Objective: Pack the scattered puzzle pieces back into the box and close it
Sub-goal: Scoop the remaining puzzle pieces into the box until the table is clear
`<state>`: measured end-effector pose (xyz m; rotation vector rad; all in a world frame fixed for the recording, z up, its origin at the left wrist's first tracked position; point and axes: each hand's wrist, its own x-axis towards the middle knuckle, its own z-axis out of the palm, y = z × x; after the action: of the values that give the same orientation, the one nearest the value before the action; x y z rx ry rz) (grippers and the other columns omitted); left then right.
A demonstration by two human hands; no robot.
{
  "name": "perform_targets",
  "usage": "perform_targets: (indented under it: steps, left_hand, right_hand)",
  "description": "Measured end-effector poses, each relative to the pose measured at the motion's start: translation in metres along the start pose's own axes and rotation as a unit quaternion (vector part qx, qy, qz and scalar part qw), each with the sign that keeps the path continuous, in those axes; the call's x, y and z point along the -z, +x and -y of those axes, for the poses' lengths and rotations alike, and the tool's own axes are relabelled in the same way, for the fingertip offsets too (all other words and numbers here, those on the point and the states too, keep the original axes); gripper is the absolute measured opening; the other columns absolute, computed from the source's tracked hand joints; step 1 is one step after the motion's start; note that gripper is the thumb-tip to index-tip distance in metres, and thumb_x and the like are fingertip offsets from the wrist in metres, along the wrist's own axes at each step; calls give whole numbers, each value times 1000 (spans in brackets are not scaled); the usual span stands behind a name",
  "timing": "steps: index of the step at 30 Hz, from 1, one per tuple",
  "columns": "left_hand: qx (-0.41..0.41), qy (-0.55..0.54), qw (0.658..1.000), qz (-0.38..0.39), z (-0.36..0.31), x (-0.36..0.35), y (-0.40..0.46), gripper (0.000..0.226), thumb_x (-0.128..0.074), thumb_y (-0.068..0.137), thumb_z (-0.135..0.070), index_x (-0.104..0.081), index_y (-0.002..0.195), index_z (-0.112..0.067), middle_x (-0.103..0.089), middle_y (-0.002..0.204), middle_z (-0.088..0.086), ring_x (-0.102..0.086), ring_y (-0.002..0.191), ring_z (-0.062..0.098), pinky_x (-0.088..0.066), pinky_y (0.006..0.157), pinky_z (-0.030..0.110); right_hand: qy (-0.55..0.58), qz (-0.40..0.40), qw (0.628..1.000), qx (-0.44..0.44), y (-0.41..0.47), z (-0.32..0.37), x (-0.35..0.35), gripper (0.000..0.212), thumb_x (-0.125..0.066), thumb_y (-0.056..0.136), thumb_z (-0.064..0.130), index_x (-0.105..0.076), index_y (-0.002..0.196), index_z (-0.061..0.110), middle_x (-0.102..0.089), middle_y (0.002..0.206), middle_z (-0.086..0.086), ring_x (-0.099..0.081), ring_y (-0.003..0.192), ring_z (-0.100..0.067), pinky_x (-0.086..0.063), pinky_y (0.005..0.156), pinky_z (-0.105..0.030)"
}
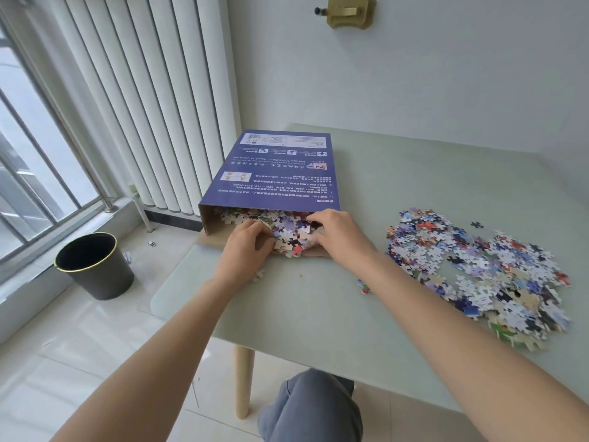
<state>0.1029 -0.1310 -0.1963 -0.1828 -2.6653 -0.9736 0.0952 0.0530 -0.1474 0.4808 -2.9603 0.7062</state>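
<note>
Both hands were at the box (271, 173) mouth: left hand (247, 247) pinched pieces, right hand (339, 237) lay loosely open on them. A big pile (478, 269) sat just right, bin (95, 266) on the floor.

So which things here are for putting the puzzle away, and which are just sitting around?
For the puzzle job:
blue box, lying open-ended
pieces at its mouth
big loose pile
stray pieces
left hand and right hand, both at the mouth

Just sitting around:
black bin
radiator
brass wall fitting
</note>
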Motion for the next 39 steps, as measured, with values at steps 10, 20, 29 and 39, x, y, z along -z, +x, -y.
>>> perform_targets:
  steps: [10, 20, 29, 39]
  left_hand:
    - [-84, 58, 989, 109, 1, 31, -28, 31, -77, 74, -30, -70, 99, -14, -53, 93, -2, -48, 83, 12, -31, 70, 14]
    - [22, 86, 981, 170, -8, 44, -23, 21, -71, 80, -13, -65, 98, -4, -66, 96, 12, -59, 87, 20, -43, 74, 24]
    - [-124, 323, 925, 158, -26, 38, -23, 15, -46, 89, -4, -60, 96, -5, -60, 99, 11, -59, 91, 34, -41, 68, 36]
    - [-15, 62, 998, 3, -20, 13, 19, 26, -50, 91, -3, -69, 107, -7, -69, 109, 10, -62, 102, 28, -46, 87, 31]
  right_hand:
    - [-56, 162, 985, 3, -7, 13, -20, 46, -30, 101, 31, -44, 135, 2, -20, 154, -16, -26, 140, -28, -21, 112, -33]
    - [-26, 70, 997, 28, -31, 11, -18, 38, -33, 100, 13, -48, 135, 8, -39, 147, -5, -32, 137, -15, -19, 110, -23]
    - [-82, 172, 982, -6, -16, 22, -21, 41, -30, 96, 19, -48, 130, 6, -45, 141, -10, -40, 131, -28, -33, 106, -42]
    - [-52, 111, 992, -7, -19, 19, -9, 45, -31, 96, 6, -34, 141, 0, -19, 155, -11, -23, 142, -25, -17, 112, -28]
